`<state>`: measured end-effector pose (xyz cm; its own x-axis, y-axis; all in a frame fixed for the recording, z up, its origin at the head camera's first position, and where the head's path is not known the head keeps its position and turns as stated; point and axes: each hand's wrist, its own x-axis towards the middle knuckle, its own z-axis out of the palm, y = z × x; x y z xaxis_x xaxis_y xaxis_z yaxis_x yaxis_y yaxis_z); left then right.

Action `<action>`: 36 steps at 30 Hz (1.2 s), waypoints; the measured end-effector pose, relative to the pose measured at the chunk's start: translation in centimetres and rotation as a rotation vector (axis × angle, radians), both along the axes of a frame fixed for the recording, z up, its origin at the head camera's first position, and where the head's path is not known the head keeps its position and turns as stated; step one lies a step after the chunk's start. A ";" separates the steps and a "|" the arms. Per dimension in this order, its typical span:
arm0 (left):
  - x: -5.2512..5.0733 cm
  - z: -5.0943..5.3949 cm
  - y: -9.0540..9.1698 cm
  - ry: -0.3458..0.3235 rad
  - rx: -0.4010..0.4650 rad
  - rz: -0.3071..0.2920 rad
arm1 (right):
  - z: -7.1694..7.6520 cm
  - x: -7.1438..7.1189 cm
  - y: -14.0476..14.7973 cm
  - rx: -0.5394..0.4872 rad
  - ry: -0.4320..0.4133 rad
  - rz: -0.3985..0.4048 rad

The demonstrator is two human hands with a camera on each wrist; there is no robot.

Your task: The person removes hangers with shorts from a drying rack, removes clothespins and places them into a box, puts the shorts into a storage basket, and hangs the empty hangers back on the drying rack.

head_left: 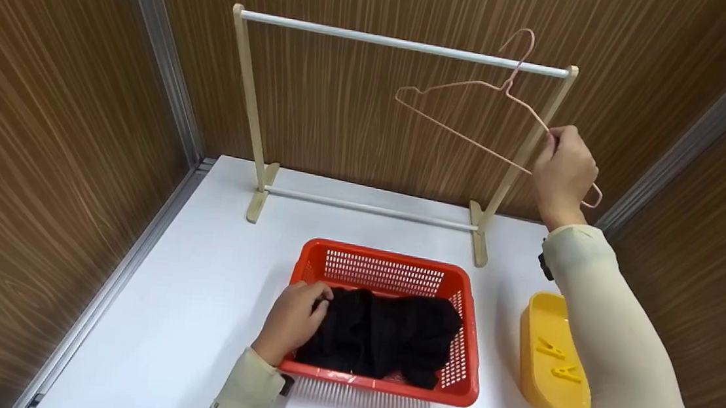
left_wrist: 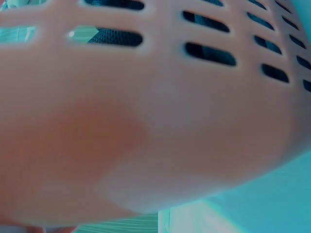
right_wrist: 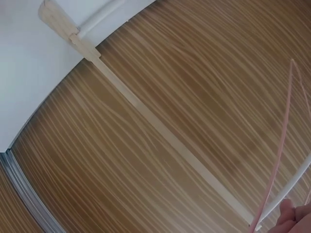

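A pink wire clothes hanger (head_left: pixel 467 137) is pinched at its right shoulder by my right hand (head_left: pixel 566 172). Its hook overlaps the white top rod (head_left: pixel 377 37) of a small clothes rack; I cannot tell whether they touch. In the right wrist view, the pink hanger (right_wrist: pixel 278 160) and part of the right hand (right_wrist: pixel 294 218) show at the lower right. My left hand (head_left: pixel 294 316) lies over the left rim of a red basket (head_left: pixel 386 387), fingers loosely bent beside a black garment (head_left: pixel 385 331). The left wrist view mostly shows the basket's slotted wall (left_wrist: pixel 160 97).
The rack's right wooden post (head_left: pixel 525 152) stands close to the right hand. A yellow tray (head_left: pixel 534 383) with yellow clothespins (head_left: pixel 565 373) sits on the right, partly behind the right sleeve. Wood-grain panels (head_left: pixel 47 137) enclose the white table (head_left: pixel 184 293).
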<state>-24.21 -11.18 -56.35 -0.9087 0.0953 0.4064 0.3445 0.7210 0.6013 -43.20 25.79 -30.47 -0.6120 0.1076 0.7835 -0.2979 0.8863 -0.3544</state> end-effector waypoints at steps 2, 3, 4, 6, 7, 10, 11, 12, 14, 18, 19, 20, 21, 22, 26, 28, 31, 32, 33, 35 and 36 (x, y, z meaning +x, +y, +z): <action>0.1 0.0 0.0 -0.007 -0.002 0.000 | 0.3 -0.3 0.0 0.005 -0.016 -0.012; 0.1 0.0 0.1 -0.010 -0.004 0.000 | 0.4 -0.5 0.0 0.007 -0.024 -0.017; 0.1 0.0 0.0 -0.014 -0.005 0.001 | 0.4 -0.6 0.0 0.006 -0.032 -0.019; 0.2 0.0 0.0 -0.017 -0.009 0.004 | 0.5 -0.9 -0.1 0.003 -0.048 -0.023; 0.2 0.0 0.0 -0.016 -0.011 0.003 | 0.5 -0.9 -0.1 0.004 -0.055 -0.029; 0.3 0.0 -0.1 -0.007 -0.012 0.003 | 0.4 -0.9 -0.1 0.011 -0.066 -0.032; 0.4 0.0 -0.1 -0.006 -0.013 0.007 | 0.4 -0.9 -0.1 0.014 -0.066 -0.033; 0.4 0.0 -0.2 -0.004 -0.015 0.011 | 0.4 -1.0 -0.2 0.017 -0.067 -0.032; 0.5 -0.1 -0.3 -0.002 -0.019 0.019 | 0.4 -1.1 -0.3 0.022 -0.070 -0.031; 0.7 -0.1 -0.5 0.005 -0.023 0.021 | 0.3 -1.2 -0.4 0.029 -0.079 -0.033; 0.7 -0.1 -0.5 0.008 -0.021 0.019 | 0.2 -1.2 -0.4 0.030 -0.082 -0.032; 0.8 0.0 -0.5 0.008 -0.019 0.020 | 0.2 -1.2 -0.4 0.031 -0.084 -0.031; 0.8 0.0 -0.5 0.011 -0.019 0.020 | 0.2 -1.3 -0.4 0.030 -0.087 -0.027; 0.8 0.0 -0.5 0.012 -0.018 0.021 | 0.2 -1.4 -0.5 0.030 -0.091 -0.024; 0.8 -0.1 -0.6 0.004 -0.025 0.026 | 0.0 -1.6 -0.7 0.031 -0.107 -0.017; 0.8 -0.1 -0.6 -0.002 -0.029 0.027 | -0.1 -1.8 -0.8 0.039 -0.114 -0.012; 0.8 -0.1 -0.6 -0.014 -0.029 0.024 | -0.1 -2.1 -1.1 0.046 -0.119 0.001; 0.8 -0.1 -0.6 -0.016 -0.027 0.021 | -0.1 -2.1 -1.3 0.047 -0.121 0.009; 0.7 0.0 -0.7 -0.019 -0.026 0.018 | -0.1 -2.2 -1.4 0.049 -0.124 0.017; 0.7 0.0 -0.6 -0.030 -0.023 0.014 | -0.2 -2.3 -1.8 0.049 -0.137 0.034; 0.8 -0.1 -0.6 -0.031 -0.022 0.014 | -0.2 -2.3 -2.0 0.049 -0.147 0.043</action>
<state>-23.46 -11.79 -56.42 -0.9222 0.0916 0.3757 0.3159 0.7389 0.5952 -45.47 23.81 -30.69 -0.7236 0.0424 0.6889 -0.2842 0.8913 -0.3534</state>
